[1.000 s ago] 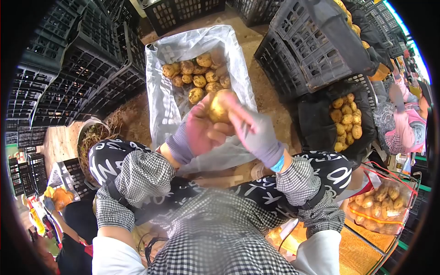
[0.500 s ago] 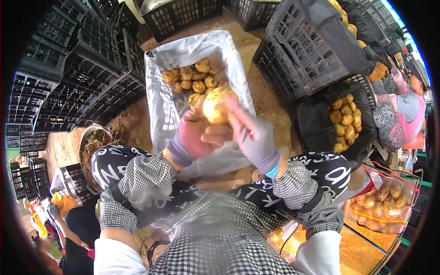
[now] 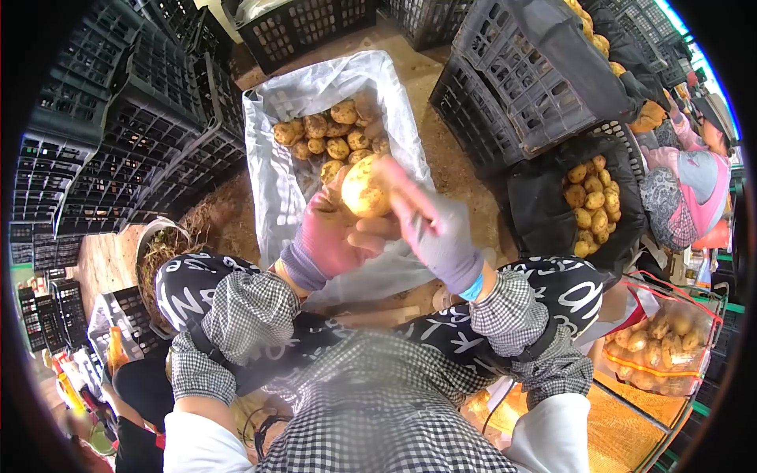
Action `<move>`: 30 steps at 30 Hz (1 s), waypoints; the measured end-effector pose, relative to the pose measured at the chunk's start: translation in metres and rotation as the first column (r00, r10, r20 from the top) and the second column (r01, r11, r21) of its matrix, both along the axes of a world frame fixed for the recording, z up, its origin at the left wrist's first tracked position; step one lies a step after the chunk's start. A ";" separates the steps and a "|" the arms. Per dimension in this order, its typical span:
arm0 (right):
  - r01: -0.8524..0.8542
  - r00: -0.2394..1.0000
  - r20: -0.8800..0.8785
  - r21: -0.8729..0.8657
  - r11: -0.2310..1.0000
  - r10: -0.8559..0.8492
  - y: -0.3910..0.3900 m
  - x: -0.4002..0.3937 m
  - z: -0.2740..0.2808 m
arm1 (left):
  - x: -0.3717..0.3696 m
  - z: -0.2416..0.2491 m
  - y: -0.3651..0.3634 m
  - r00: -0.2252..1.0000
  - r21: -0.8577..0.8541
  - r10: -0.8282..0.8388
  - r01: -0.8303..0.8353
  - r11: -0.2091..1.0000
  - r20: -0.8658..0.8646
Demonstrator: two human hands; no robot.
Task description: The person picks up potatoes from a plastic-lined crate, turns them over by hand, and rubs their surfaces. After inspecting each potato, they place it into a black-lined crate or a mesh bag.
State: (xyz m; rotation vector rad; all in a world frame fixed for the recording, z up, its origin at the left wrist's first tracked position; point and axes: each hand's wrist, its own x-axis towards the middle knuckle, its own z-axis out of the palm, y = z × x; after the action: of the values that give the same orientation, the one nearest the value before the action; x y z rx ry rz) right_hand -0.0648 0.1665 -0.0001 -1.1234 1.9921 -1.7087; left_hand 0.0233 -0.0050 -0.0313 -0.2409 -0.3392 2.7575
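My left hand (image 3: 335, 240), in a pinkish-grey glove, is closed around a pale yellow potato (image 3: 365, 188) and holds it up over the near part of a lined crate (image 3: 264, 189). Against the potato's right side lies my right hand (image 3: 441, 236), gloved alike, its fingers smeared by motion. A blue band shows at the right wrist. Beyond the hands, several dirt-stained potatoes (image 3: 337, 130) lie on the white lining at the crate's far end.
Stacked black crates (image 3: 158, 118) rise on the left, grey ones (image 3: 536, 79) at the upper right. A black-lined crate (image 3: 536, 217) holds yellow potatoes. Bagged potatoes (image 3: 658, 351) stand at lower right. A co-worker in pink (image 3: 698, 189) sits at the right; another person's dark clothing (image 3: 142, 386) shows lower left.
The potato stays in my left hand, while my right hand's blurred fingers have shifted slightly over its side. The whole view has moved a little. An orange glove at lower left is out of sight.
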 end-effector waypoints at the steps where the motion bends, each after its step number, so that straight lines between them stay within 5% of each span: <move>1: -0.067 0.990 -0.126 0.021 0.998 0.069 0.001 0.002 -0.001 | 0.001 -0.002 -0.001 1.000 -0.014 0.002 -0.001 1.000 0.030; 4: -0.060 0.965 -0.250 0.066 0.996 0.074 0.001 0.002 -0.008 | 0.000 -0.001 -0.004 0.998 -0.028 -0.022 0.024 0.999 0.060; 8: 0.075 0.924 0.368 0.091 0.993 -0.104 0.003 -0.023 0.009 | -0.008 0.009 -0.001 0.995 0.009 -0.097 0.097 0.995 -0.039; 13: 0.228 0.973 -0.030 0.025 0.973 -0.227 0.000 -0.011 0.001 | -0.002 0.001 -0.004 0.992 -0.203 -0.024 -0.002 0.979 -0.125; 16: 0.290 0.867 -0.430 0.024 0.957 -0.252 0.001 -0.010 0.001 | 0.000 -0.006 -0.015 0.990 -0.399 -0.088 0.038 0.916 -0.108; 18: 0.246 0.861 -0.473 0.061 0.967 -0.189 0.003 -0.002 0.005 | 0.003 -0.013 -0.011 0.999 -0.592 0.019 -0.039 0.805 -0.039; 22: -0.012 0.882 -0.470 0.049 0.999 0.034 0.008 0.006 0.004 | -0.001 -0.010 -0.012 0.997 -0.459 0.076 -0.066 0.886 0.004; 23: -0.017 0.890 -0.455 -0.058 0.998 -0.012 0.006 0.005 -0.003 | 0.000 -0.011 -0.010 0.982 -0.558 0.188 -0.142 0.818 0.025; 25: 0.177 0.983 -0.040 -0.044 0.983 -0.179 0.010 0.001 0.000 | -0.009 0.025 -0.001 0.970 -0.951 0.208 -0.176 0.255 -0.124; 26: 0.283 0.946 0.176 -0.043 0.958 -0.272 0.013 -0.001 0.001 | -0.012 0.038 0.003 0.963 -0.979 0.187 -0.181 -0.091 -0.195; 28: 0.198 0.775 0.611 0.010 0.980 -0.163 0.013 -0.018 0.004 | -0.016 0.030 0.003 0.934 -0.808 0.078 -0.257 -0.531 -0.348; 30: -0.024 0.699 0.715 0.040 0.999 -0.012 0.009 -0.011 0.017 | -0.013 0.030 -0.003 0.916 -0.400 -0.219 -0.350 -0.847 -0.337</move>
State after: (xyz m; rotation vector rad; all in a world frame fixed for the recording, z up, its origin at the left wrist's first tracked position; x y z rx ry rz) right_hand -0.0761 0.1752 0.0170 -0.3224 1.4936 -1.7134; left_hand 0.0104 -0.0084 -0.0010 -0.0853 3.1963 1.3238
